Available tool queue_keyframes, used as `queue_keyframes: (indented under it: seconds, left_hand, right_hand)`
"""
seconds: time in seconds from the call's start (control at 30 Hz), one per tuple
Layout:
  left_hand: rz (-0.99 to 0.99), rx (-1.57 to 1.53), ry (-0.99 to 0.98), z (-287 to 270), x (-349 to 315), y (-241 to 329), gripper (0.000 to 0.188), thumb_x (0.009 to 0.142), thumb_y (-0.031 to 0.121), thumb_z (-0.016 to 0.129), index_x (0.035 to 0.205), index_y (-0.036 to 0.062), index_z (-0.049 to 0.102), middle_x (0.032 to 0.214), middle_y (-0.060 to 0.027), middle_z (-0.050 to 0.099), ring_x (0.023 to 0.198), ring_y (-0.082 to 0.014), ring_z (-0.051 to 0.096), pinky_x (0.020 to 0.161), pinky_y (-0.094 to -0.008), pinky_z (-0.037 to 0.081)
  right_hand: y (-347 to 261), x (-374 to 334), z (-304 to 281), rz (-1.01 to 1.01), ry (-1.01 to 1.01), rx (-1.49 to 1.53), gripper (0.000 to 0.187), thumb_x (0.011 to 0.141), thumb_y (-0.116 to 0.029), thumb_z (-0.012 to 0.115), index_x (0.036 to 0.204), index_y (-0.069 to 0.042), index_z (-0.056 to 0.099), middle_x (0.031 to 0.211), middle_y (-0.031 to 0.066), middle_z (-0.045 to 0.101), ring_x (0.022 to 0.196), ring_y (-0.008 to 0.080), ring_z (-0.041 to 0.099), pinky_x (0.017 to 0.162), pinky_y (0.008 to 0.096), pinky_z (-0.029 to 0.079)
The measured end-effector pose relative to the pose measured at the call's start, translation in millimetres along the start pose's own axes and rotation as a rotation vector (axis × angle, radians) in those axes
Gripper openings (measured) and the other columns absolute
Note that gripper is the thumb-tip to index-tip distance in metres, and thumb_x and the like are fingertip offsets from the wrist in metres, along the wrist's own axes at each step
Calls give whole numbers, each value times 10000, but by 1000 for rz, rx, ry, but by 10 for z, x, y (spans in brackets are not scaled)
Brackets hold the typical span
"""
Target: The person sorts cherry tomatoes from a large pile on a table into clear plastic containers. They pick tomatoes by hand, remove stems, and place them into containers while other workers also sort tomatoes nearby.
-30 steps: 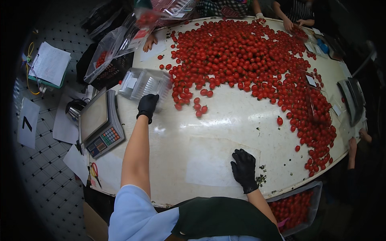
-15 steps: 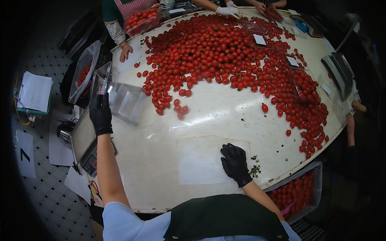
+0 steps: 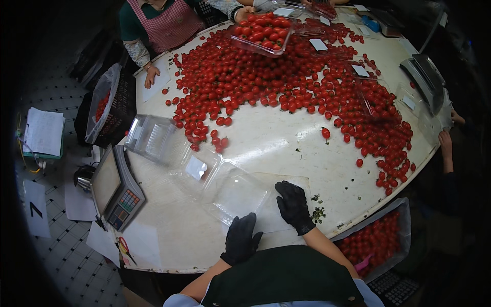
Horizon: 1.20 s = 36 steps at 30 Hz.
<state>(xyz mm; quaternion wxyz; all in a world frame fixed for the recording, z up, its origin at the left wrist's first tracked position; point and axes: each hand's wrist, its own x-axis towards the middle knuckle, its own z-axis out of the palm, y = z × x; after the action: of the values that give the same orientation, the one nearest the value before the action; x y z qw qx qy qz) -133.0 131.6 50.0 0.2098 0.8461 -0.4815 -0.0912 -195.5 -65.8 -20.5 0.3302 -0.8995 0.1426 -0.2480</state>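
Note:
A clear plastic clamshell container (image 3: 236, 190) lies open in front of me, a white label (image 3: 196, 167) on its left half. My left hand (image 3: 242, 239), in a black glove, is at the container's near edge. Its fingertips touch the rim and the thumb stands apart. Beside the container's right end, my black-gloved right hand (image 3: 294, 207) rests palm down with its fingers stretched forward. Under both lies a white sheet (image 3: 284, 181). A broad heap of red cherry tomatoes (image 3: 245, 77) spreads over the far side of the table.
Nested clear containers (image 3: 151, 138) stand at left, near a scale (image 3: 125, 197) and scissors (image 3: 124, 248). A co-worker's hand holds a filled tomato box (image 3: 262, 35) above the heap. A lined crate of tomatoes (image 3: 373, 245) sits below the table's right edge; green stem bits (image 3: 318, 212) lie nearby.
My left hand has come from the container stack to the near middle, bringing one clear clamshell container. The co-worker's filled box has moved right over the heap. My right hand has stayed put.

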Motion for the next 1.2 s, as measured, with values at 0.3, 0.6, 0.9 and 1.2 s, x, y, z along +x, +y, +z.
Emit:
queue_keyframes:
  seconds: [0.3,0.6,0.9,1.2]
  left_hand:
    - [155,87,-398,-114,37,-67,548,799,118,530,1313,15,370,896,-126,596,704,-251,594,608,-384,479]
    - [50,-73,167,-549,998,-847,476,836,241,620,1243,31,491,1128,-174,583,1006,-330,556,904,-405,423]
    - [-417,270,225,-143,2232,-1792,768,799,525,561,1347,20,375,1440,-283,181,1322,-450,183,1065,-512,191]
    - [-296,311,638,-439,2806,-2363,375,786,125,563,1155,61,556,1234,-190,492,1051,-364,494,883,-449,418]
  right_hand:
    - [-46,27,-4,17,-38,-11,398,789,-57,566,1186,-58,538,1168,128,564,1123,303,496,954,405,357]
    - [9,21,-6,127,-90,16,387,802,-28,521,1188,-29,535,1179,164,556,1138,313,480,968,403,343]
    - [-60,47,-46,143,-115,-51,443,756,-19,586,1195,-48,538,1181,167,542,1120,332,456,959,413,349]
    - [-100,92,-62,141,-160,-52,450,753,-55,591,1199,-29,531,1158,160,551,1113,325,465,961,413,344]
